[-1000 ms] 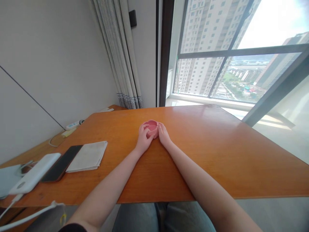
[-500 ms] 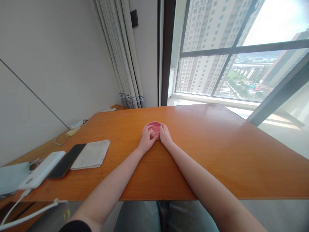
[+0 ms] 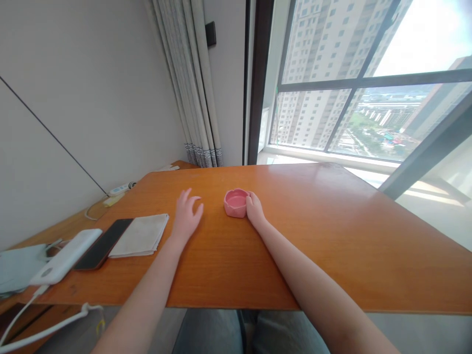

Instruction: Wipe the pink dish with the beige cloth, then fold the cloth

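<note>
A small pink ashtray-like bowl [image 3: 235, 209] with a wavy rim rests on the wooden table [image 3: 313, 246], near its middle. My right hand [image 3: 254, 208] grips the bowl's right side, its fingers closed on the wall. To the left of the bowl, apart from it, my left hand [image 3: 187, 215] hovers over the tabletop with fingers spread and nothing in them. A folded light cloth [image 3: 140, 236] lies just left of that hand.
Beside the cloth lie a dark phone [image 3: 105, 244] and a white power bank [image 3: 68, 256] with a cable [image 3: 37, 293] plugged in. A power strip [image 3: 120, 189] sits by the wall at far left. Beyond the table are a curtain [image 3: 193, 88] and a window.
My left hand has let go of the pink bowl and moved left, its fingers opening. My right hand stays on the bowl's right side. The view has shifted slightly.
</note>
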The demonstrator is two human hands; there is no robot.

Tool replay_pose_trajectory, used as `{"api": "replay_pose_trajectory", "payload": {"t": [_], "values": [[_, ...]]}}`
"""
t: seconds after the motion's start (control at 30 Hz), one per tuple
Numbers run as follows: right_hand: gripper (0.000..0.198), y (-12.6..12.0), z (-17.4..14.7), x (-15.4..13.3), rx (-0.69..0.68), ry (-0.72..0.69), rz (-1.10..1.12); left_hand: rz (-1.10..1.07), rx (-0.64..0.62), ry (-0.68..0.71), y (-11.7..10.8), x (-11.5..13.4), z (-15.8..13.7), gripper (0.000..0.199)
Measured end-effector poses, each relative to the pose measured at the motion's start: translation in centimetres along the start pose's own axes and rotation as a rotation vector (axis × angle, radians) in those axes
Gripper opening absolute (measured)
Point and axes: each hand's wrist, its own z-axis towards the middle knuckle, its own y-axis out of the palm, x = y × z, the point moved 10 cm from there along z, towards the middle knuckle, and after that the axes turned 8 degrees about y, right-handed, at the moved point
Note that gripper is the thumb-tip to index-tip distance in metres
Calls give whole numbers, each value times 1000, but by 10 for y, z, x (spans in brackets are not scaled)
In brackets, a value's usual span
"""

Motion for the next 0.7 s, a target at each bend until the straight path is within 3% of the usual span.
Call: {"api": "replay_pose_trajectory", "payload": {"t": [0.07,0.13,0.17,0.23,0.4,0.6,0.7], "values": [[30,0,0,1,1,-2,0,168,4,-193,-37,-60,-10,27],[29,1,1,2,-1,-6,5,329,-133,-437,-60,-123,-30,33],[29,1,1,2,-3,-8,11,384,-224,-519,-66,-147,-42,35],[29,2,1,3,-13,-10,27,481,-287,-558,-78,-174,-57,41],[31,1,-2,3,-17,3,18,557,-420,-600,-73,-191,-87,44],[32,-3,-3,1,7,39,-71,642,-411,-456,-72,-184,-89,43],[33,-4,-5,0,9,57,-97,664,-442,-513,-75,-188,-96,47]]}}
